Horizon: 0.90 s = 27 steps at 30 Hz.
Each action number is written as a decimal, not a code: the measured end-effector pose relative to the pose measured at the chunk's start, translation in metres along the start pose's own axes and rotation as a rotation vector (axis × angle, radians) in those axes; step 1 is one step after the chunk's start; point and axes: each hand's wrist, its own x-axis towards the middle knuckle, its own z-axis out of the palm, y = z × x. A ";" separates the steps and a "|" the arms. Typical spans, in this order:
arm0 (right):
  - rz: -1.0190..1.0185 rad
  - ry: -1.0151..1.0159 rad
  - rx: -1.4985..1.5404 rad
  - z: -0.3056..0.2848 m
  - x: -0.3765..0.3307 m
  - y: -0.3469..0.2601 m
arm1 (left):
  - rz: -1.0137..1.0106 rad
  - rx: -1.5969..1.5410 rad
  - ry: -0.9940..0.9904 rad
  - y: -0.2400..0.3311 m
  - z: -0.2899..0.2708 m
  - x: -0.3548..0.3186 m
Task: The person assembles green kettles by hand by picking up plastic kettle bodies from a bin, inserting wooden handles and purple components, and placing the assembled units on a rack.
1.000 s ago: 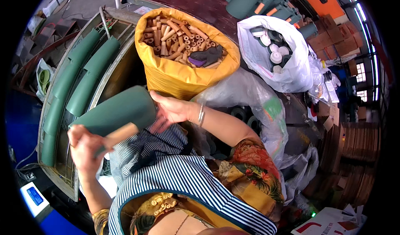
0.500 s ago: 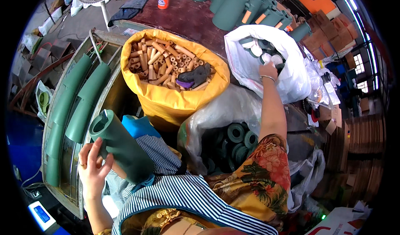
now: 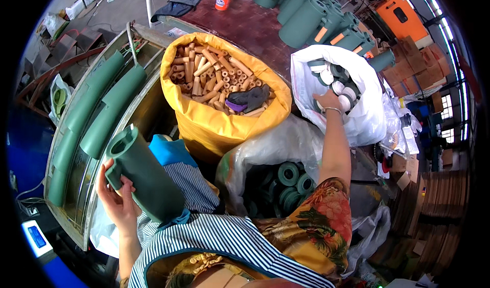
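My left hand [image 3: 120, 198] grips a dark green cylinder [image 3: 148, 178] by the tab-like piece on its side. The cylinder leans against my striped apron [image 3: 214, 242], and its round opening faces up and away. Out to the right, my right hand [image 3: 328, 101] is inside the mouth of a white sack [image 3: 368, 127], close to its left inner wall. White and green round discs [image 3: 344, 103] lie in that sack beside the hand. My right fingers are curled and partly hidden, and what they hold does not show.
A yellow sack [image 3: 209, 127] of short wooden tubes [image 3: 204, 76] stands ahead, a dark glove [image 3: 251, 99] on top. Nearer is a clear bag [image 3: 240, 155] of green rings [image 3: 288, 173]. Green sleeves [image 3: 113, 112] lie in a metal trough at left; green canisters [image 3: 303, 25] stand on the table.
My right hand has shifted left inside the white sack, away from the discs. My left fingers have closed further round the cylinder's side piece. The whole view has shifted slightly.
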 end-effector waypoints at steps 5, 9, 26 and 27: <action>-0.150 0.123 0.659 -0.037 -0.031 -0.052 | 0.427 0.026 -0.177 -0.008 -0.025 0.012; -0.397 -0.163 1.532 -0.095 -0.155 -0.132 | 0.389 0.283 -0.250 -0.001 -0.008 0.017; -1.510 0.307 0.986 -0.046 -0.423 -0.341 | 0.268 0.013 0.061 -0.047 -0.102 0.019; -1.463 0.302 0.848 -0.056 -0.419 -0.329 | 0.279 -0.008 0.062 -0.050 -0.104 0.019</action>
